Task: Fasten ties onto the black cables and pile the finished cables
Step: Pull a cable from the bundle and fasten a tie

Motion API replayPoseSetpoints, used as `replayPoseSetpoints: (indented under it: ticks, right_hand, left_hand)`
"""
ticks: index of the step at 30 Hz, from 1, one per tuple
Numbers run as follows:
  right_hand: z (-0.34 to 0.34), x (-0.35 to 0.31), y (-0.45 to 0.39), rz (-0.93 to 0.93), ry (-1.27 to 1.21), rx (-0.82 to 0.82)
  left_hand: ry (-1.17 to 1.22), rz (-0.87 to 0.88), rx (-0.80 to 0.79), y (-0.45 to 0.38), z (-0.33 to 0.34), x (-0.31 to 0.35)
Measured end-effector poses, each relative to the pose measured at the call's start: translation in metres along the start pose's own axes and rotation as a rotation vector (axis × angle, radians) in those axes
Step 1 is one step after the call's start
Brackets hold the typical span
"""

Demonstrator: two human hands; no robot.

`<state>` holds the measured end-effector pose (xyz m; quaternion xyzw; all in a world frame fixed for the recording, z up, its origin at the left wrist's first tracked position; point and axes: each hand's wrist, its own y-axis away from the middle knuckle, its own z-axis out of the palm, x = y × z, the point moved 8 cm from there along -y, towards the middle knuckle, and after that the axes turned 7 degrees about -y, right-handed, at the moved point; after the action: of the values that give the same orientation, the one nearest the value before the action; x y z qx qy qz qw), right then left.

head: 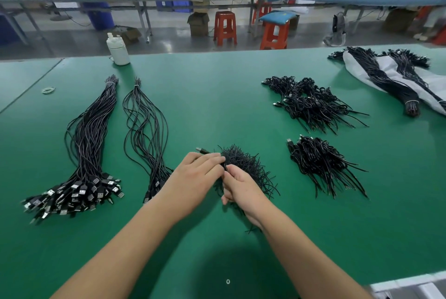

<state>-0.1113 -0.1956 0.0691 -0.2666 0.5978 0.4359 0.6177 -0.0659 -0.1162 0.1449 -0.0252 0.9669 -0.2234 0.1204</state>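
Green worktop [217,96]. Near centre: left hand [193,178], fingers curled round a black cable [204,151] whose plug juts out to the far left; right hand [241,190], fingers pinching a thin black tie at the cable, directly over the heap of loose ties [251,166]. Left: two long cable bundles [84,144], plugs at their near ends. Right: two piles of finished cables [318,161], one nearer, one farther. Far left: white bottle [117,50].
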Motion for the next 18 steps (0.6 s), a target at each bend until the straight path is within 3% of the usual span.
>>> replayPoseSetpoints:
  ticks: [10, 18]
  right_hand:
    - [0.009, 0.001, 0.003, 0.039, -0.180, -0.074]
    - [0.011, 0.001, -0.001, -0.008, -0.077, 0.009]
  left_hand:
    - [0.003, -0.034, 0.082, 0.003, 0.001, -0.005]
    - [0.191, -0.385, 0.061, 0.003, 0.002, -0.021]
